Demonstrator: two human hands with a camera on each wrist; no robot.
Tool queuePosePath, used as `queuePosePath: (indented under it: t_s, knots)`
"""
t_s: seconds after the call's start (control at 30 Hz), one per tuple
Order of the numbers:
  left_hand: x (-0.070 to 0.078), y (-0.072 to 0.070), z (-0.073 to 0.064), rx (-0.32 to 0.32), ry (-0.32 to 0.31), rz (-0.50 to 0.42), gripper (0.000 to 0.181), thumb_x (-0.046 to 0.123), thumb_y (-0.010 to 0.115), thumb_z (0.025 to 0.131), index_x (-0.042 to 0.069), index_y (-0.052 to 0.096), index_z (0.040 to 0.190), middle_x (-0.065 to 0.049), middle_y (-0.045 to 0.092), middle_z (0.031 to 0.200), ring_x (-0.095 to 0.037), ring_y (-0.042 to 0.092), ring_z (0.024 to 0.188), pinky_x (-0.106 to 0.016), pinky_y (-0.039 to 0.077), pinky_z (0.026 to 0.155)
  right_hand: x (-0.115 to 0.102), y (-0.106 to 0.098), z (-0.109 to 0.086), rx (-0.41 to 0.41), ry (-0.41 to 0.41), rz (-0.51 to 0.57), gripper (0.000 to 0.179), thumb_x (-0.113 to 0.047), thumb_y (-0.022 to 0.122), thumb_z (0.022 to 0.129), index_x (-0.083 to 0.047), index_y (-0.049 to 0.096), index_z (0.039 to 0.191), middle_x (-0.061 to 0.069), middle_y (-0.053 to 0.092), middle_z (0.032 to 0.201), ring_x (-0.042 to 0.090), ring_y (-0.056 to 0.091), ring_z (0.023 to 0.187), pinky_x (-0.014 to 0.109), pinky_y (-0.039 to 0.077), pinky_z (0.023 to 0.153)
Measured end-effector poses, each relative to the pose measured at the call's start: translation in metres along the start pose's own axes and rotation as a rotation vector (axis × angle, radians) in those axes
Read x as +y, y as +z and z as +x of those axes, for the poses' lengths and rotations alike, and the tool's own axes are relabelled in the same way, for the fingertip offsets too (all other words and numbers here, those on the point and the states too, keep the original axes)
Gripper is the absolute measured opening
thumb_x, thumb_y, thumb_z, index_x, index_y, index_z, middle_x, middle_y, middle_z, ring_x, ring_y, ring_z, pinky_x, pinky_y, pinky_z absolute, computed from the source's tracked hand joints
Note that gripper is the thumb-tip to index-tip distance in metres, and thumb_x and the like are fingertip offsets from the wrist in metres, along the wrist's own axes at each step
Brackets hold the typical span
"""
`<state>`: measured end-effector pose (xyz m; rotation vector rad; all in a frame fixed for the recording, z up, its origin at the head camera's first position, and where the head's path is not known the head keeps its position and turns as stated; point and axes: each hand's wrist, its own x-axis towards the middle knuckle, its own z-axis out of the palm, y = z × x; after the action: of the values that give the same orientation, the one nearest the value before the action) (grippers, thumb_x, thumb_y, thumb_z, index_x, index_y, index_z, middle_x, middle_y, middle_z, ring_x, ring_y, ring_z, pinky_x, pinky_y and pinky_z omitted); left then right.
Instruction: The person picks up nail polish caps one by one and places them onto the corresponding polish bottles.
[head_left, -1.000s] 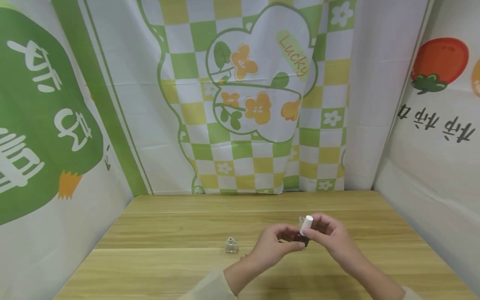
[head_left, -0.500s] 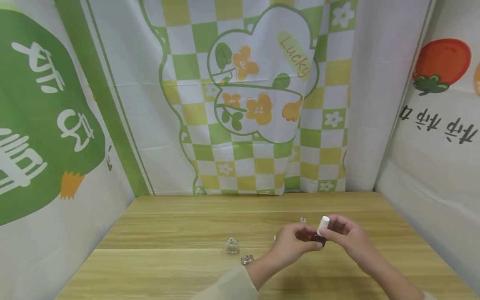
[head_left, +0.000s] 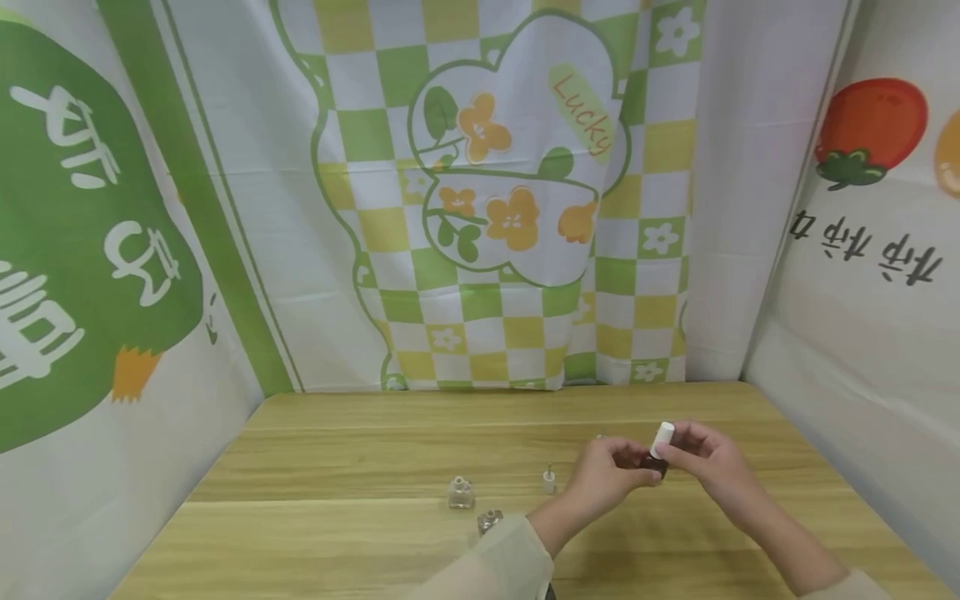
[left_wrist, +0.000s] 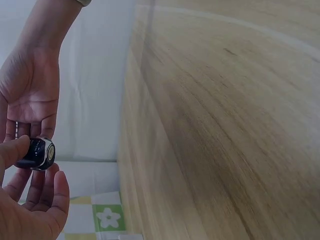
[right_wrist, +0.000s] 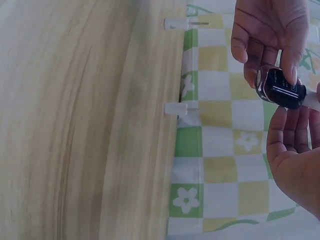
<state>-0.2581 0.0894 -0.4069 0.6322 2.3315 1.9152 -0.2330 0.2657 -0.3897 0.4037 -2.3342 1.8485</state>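
In from the tabletop's (head_left: 337, 450) left edge, two bottles (head_left: 461, 496) and a brush cap (head_left: 549, 481) are seen; nearer the right edge, by the left hand (head_left: 600, 475) a dark bottle (head_left: 657, 467) is pinched, by the right hand (head_left: 712, 462) its white cap (head_left: 662, 438).

Between left hand (head_left: 603, 472) and right hand (head_left: 711, 463), I see a glossy, glass-looking bottle (right_wrist: 282, 93) with a smooth plastic-looking cap (head_left: 663, 437); beneath them, smooth wood-grain tabletop (head_left: 337, 450); beyond, creased matt cloth (head_left: 487, 333).
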Motion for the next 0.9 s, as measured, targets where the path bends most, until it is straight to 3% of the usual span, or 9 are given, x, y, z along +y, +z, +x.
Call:
queuePosePath:
  t_s: [0.33, 0.6, 0.73, 0.9]
  knots:
    - [-0.009, 0.019, 0.017, 0.032, -0.057, 0.014, 0.017, 0.004, 0.081, 0.076, 0.010, 0.072, 0.089, 0.011, 0.064, 0.074, -0.002, 0.057, 0.070, -0.019, 0.050, 0.063, 0.017, -0.013, 0.002, 0.036, 0.061, -0.017, 0.031, -0.016, 0.064, 0.095, 0.008, 0.056, 0.113, 0.005, 0.065, 0.098, 0.015, 0.062, 0.091, 0.028, 0.052, 0.083]
    - [-0.016, 0.029, 0.025, 0.039, -0.040, 0.028, 0.018, 0.002, 0.083, 0.074, 0.007, 0.073, 0.088, 0.008, 0.065, 0.073, -0.003, 0.058, 0.070, -0.019, 0.050, 0.063, 0.031, -0.024, 0.005, 0.012, 0.132, 0.032, 0.027, -0.016, 0.065, 0.094, 0.005, 0.057, 0.110, 0.004, 0.065, 0.099, 0.017, 0.061, 0.094, 0.034, 0.051, 0.088]
    - [-0.022, 0.033, 0.029, 0.044, -0.050, 0.009, 0.018, 0.001, 0.084, 0.072, 0.007, 0.073, 0.085, 0.007, 0.065, 0.072, -0.004, 0.059, 0.069, -0.020, 0.052, 0.062, 0.036, -0.028, 0.008, -0.010, 0.171, 0.075, 0.024, -0.015, 0.066, 0.093, 0.002, 0.058, 0.107, 0.004, 0.064, 0.099, 0.018, 0.061, 0.095, 0.032, 0.050, 0.088]
    - [-0.030, 0.040, 0.035, 0.048, -0.015, 0.011, 0.017, -0.003, 0.083, 0.071, 0.005, 0.072, 0.082, 0.008, 0.064, 0.069, -0.003, 0.058, 0.066, -0.019, 0.051, 0.060, 0.044, -0.035, 0.011, -0.036, 0.198, 0.149, 0.017, -0.011, 0.065, 0.093, 0.000, 0.060, 0.105, 0.004, 0.062, 0.099, 0.016, 0.061, 0.095, 0.028, 0.051, 0.088]
